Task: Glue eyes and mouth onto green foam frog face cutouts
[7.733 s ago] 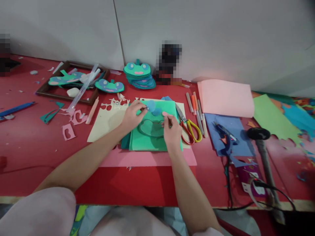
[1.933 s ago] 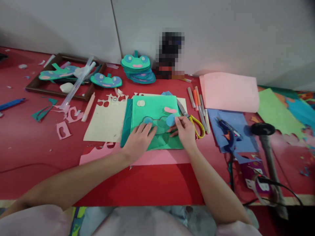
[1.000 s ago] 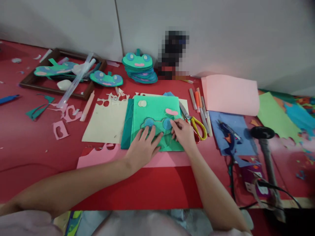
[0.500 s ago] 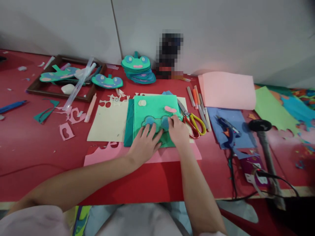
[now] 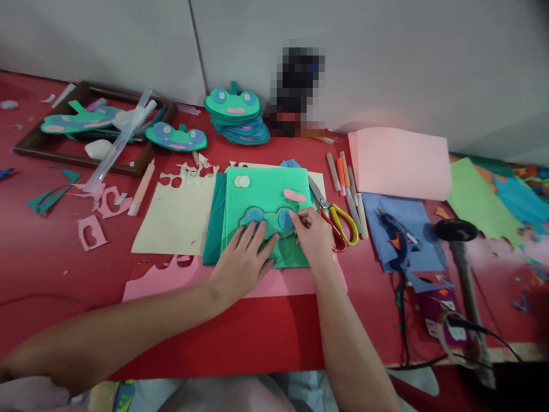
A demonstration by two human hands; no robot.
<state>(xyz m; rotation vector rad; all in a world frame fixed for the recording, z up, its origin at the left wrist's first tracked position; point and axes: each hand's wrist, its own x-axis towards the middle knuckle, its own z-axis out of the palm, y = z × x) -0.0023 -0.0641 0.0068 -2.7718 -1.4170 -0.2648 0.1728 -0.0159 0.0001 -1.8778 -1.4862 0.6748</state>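
A green frog-face cutout [image 5: 268,230] lies on a stack of green foam sheets [image 5: 268,186], with two blue circles as eyes. My left hand [image 5: 241,252] rests with fingers spread over its left part, fingertips by the left blue circle [image 5: 254,215]. At the face's right side, my right hand [image 5: 312,229] pinches the edge of the right blue circle [image 5: 285,219]; the other fingers are curled in. Above the face lie two small white circles [image 5: 241,181] and a pink mouth strip [image 5: 294,196]. Yellow-and-red scissors [image 5: 338,220] lie beside my right hand.
A pile of finished frog faces [image 5: 235,117] stands against the wall, near a brown frame tray [image 5: 43,153] of tools. Markers [image 5: 341,174], folded pink sheet [image 5: 403,163], blue sheets [image 5: 397,229], glue gun [image 5: 398,240] with its cord and a black-headed mallet [image 5: 457,230] are on the right.
My right fingers have shifted slightly and now pinch at the right circle's outer edge. My left hand stays spread on the face. The camera view has moved a little.
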